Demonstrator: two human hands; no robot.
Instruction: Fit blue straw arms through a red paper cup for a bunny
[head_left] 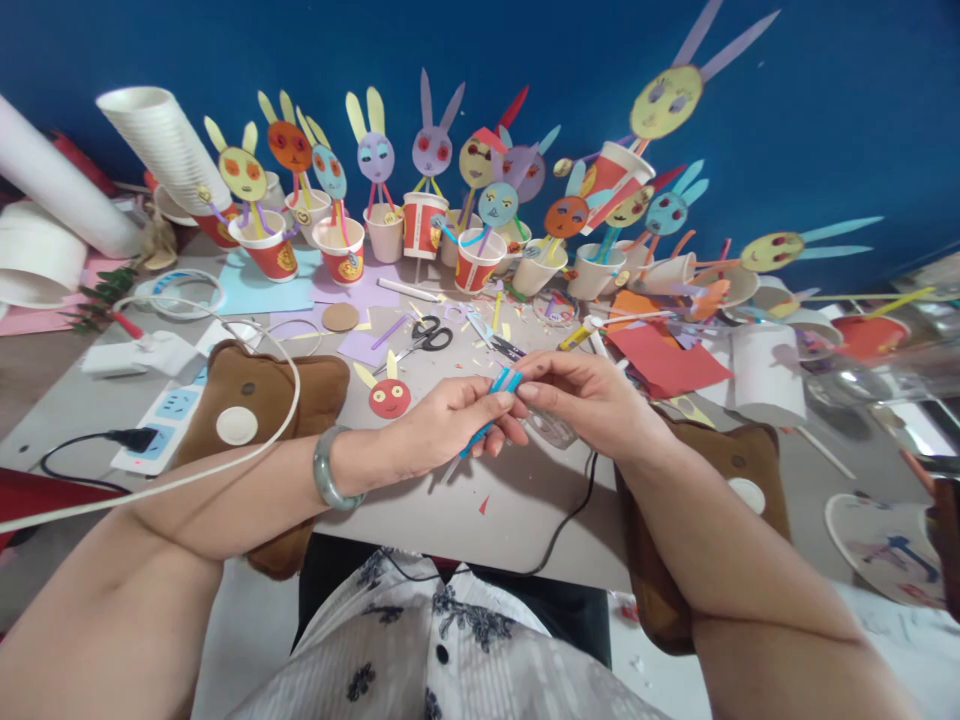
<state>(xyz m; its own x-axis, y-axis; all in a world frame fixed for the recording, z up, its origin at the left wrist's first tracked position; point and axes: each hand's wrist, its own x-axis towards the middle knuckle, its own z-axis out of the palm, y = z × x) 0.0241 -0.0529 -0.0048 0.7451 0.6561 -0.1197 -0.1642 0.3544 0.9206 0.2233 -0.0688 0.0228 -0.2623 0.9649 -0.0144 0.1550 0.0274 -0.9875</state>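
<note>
Your hands are together above the near edge of the grey counter (pixel 540 548), both closed on narrow, bright blue strips (pixel 506 381). Your left hand (pixel 466 415) grips their length with the thumb on top, while your right hand (pixel 581 402) seems to pinch the upper end. The fingers cover much of the strips, so you can't fairly tell how many there are or whether they are joined. The step in hand looks like fingertip work on that upper end; the next move calls for a steady left grip and light right fingers, as such thin strips may crease. Past your left wrist lie a round red paper face with yellow ears (pixel 389 399) and black-handled scissors (pixel 432 334).
</note>
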